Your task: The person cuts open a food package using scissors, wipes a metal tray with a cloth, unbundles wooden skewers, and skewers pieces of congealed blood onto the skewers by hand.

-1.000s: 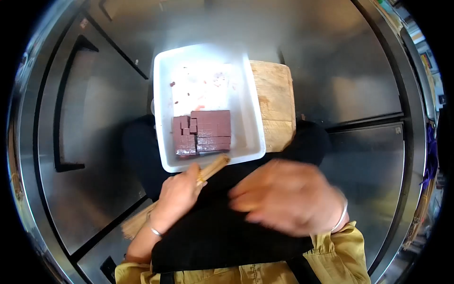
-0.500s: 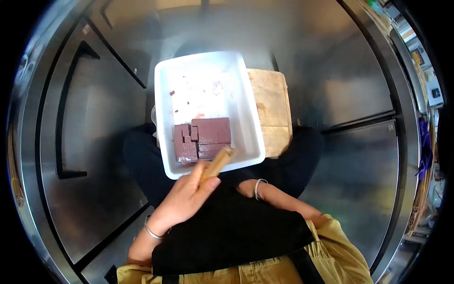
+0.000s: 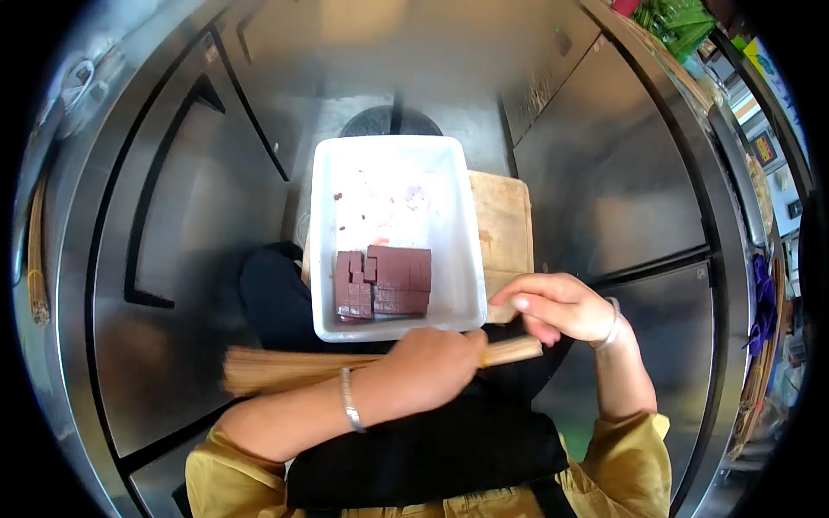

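Note:
My left hand (image 3: pixel 436 367) is closed around a long bundle of bamboo skewers (image 3: pixel 294 369), which lies crosswise over my lap below the tray. A yellow band wraps the bundle near its right end. Just right of that end is my right hand (image 3: pixel 566 311), its fingers bent and apart, with nothing visible in them. Beyond my hands stands a white plastic tray (image 3: pixel 473 233). Dark reddish-brown blocks (image 3: pixel 402 274), cut into pieces, sit in its near part. Small dark crumbs and a pinkish smear mark the tray's floor.
A wooden board (image 3: pixel 505 220) lies beneath the tray and juts out on its right. Steel cabinet doors (image 3: pixel 207 198) with dark handles stand on both sides. More skewer bundles (image 3: pixel 36 259) are at the far left edge. A dark round object (image 3: pixel 389 121) is behind the tray.
My left hand has moved right, turning the skewer bundle from pointing at the tray to lying crosswise. My right hand has risen from my lap to the bundle's right end. The view has shifted.

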The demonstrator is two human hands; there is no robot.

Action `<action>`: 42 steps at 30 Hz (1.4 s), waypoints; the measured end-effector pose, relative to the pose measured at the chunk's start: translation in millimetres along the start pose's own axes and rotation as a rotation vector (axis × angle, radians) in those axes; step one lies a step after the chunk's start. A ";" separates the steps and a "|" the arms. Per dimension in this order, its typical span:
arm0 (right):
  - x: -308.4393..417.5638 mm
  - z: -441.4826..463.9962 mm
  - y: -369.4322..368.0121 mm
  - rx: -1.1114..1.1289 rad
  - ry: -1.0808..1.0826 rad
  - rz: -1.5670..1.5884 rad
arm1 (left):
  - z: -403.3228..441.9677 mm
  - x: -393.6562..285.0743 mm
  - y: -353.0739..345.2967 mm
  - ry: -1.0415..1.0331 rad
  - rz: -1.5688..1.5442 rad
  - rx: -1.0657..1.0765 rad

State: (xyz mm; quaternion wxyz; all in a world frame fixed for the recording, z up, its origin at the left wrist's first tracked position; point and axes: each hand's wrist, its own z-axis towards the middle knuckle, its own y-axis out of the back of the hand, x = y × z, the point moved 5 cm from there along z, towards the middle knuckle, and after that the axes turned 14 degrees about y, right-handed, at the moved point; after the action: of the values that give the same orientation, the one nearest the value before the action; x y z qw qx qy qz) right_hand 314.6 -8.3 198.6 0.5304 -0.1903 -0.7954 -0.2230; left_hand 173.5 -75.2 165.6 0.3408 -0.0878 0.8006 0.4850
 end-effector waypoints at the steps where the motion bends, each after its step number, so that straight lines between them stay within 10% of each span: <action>1: 3.0 13.2 -0.3 0.004 0.110 -0.133 | 2.2 -15.5 -1.8 -0.105 0.076 0.000; 4: 0.5 44.5 -17.7 0.152 0.354 -0.356 | 5.0 -54.9 -37.1 -0.367 0.328 -0.042; 9: -30.5 93.5 -65.6 0.216 0.210 0.921 | 28.6 -81.0 -89.9 -0.686 0.344 -0.114; 14: -91.2 81.0 -4.8 -0.249 0.216 0.911 | 12.0 -49.9 -37.1 -0.924 0.072 -0.222; 20: -152.2 37.8 46.6 -0.550 0.163 1.190 | 7.5 60.2 -33.9 -0.127 0.150 -0.349; 30: -235.0 59.0 13.0 -0.535 0.081 1.358 | 13.6 84.8 -51.1 -0.198 0.136 -0.406; 39: -261.2 25.9 48.1 -1.053 -0.086 0.693 | -0.6 87.6 -24.1 -0.189 0.023 -0.250; 42: -267.0 14.9 52.8 -1.103 -0.120 0.598 | 1.5 119.8 24.5 -0.035 -0.085 -0.683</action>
State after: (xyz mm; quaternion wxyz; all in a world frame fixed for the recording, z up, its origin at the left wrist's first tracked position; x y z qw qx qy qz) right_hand 429.2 26.0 -46.3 0.3480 -0.6623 -0.5042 -0.4313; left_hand 72.5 -38.6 107.1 0.3252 -0.2218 0.5818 0.7117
